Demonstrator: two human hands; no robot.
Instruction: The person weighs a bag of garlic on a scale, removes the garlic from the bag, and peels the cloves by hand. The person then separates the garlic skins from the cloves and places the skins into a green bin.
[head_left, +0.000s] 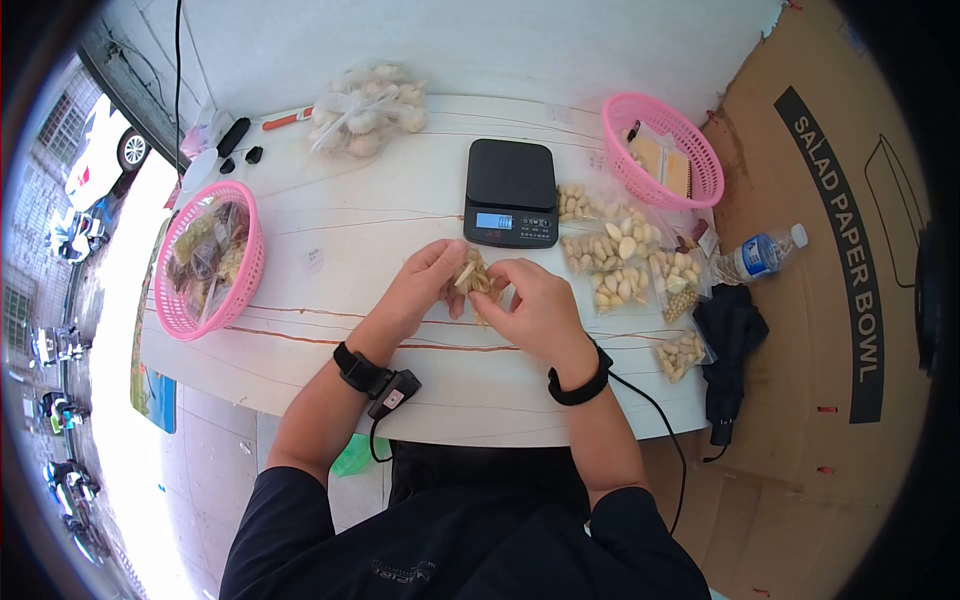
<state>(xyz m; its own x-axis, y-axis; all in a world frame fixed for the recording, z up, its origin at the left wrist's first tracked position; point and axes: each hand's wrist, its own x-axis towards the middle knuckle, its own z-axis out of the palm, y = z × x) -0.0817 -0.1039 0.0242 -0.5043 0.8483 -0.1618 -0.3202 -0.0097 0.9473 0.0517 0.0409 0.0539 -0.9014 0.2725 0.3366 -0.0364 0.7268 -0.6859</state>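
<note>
Over the middle of the table, in front of the scale, a small yellow-brown bundle of dried-looking strips (470, 272) is held between my two hands. My left hand (432, 280) grips it from the left, fingers curled around its side. From the right, my right hand (525, 303) pinches its lower part between thumb and fingers. Its exact kind does not show. Just beyond my hands stands a black digital scale (510, 185) with a lit display and a bare platform. Right of my right hand lie clear bags of pale garlic-like cloves (622, 288).
A pink basket (255, 270) with bagged dried goods stands left; another pink basket (712, 165) holds a notebook at back right. Behind are a bag of garlic bulbs (365, 115) and an orange-handled tool (288, 119). A water bottle (762, 256) and black umbrella (730, 350) lie right.
</note>
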